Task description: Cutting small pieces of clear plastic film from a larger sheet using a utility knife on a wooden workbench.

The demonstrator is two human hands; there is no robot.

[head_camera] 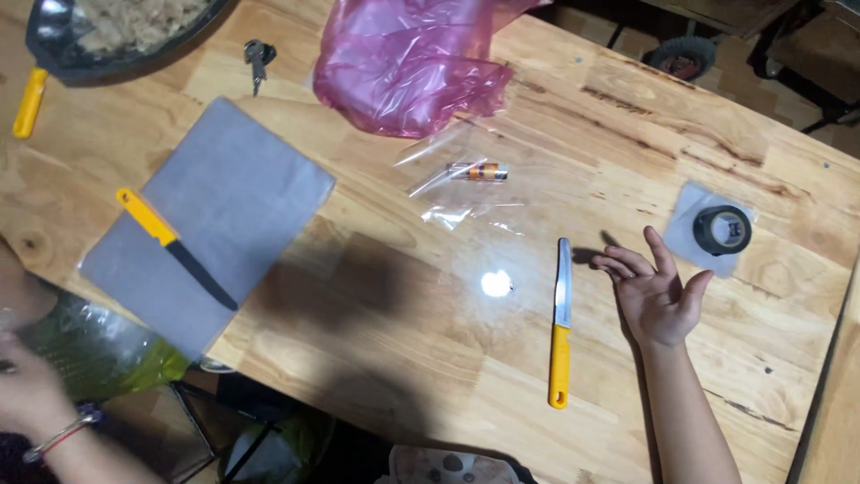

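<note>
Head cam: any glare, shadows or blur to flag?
Head view: a bright glare spot on the table beside the knife; a broad dark shadow left of it; the left hand at the frame edge is blurred, the right hand sharp.

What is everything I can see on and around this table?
knives: 2, yellow handles; one beside the right hand, one on the grey sheet
grey sheet: 1, table left
pink plastic bag: 1, top centre
clear bag: 1, holds a small orange tube
black tape roll: 1, right, on a grey square
keys: 1 bunch, top left
pan: 1, dark, yellow handle, pale food
wooden table: 1
left hand: blurred, lower left, bracelet
right hand: open, empty
</note>
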